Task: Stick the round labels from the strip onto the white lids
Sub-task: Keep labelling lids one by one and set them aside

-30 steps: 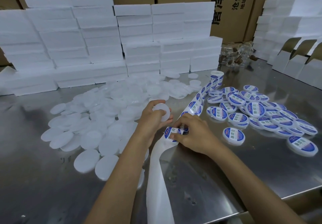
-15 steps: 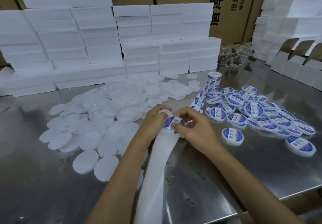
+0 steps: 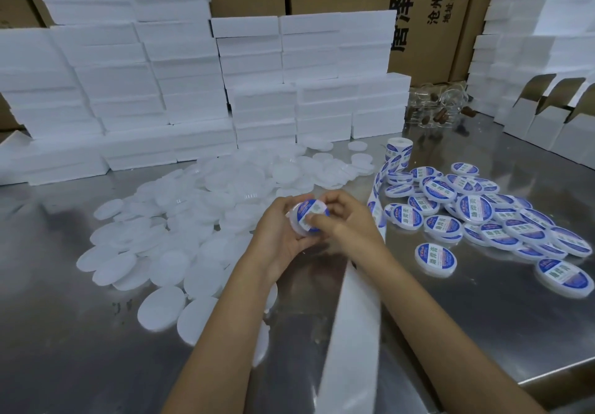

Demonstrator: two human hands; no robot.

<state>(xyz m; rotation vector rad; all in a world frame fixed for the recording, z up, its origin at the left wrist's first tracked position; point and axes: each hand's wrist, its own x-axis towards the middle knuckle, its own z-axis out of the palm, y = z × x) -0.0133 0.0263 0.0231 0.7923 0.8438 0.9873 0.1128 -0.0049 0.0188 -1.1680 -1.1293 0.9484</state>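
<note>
A cluster of white round plastic lids already bearing blue-and-white round labels (image 3: 476, 210) lies on the right of the shiny steel desk (image 3: 483, 326), while a far bigger heap of bare white round plastic lids (image 3: 199, 220) waits on the left and the white paper label strip (image 3: 380, 175) still carries stickers back to its roll, so I judge most of the job remains. A second ago the left hand (image 3: 277, 236) held a bare lid up while the right hand (image 3: 347, 223) peeled a sticker off the strip. Now the left grip is curled round the white round lid in hand (image 3: 301, 225), raised between both hands, and the right fingertips are pressing the blue-and-white round label (image 3: 310, 212) onto its face.
</note>
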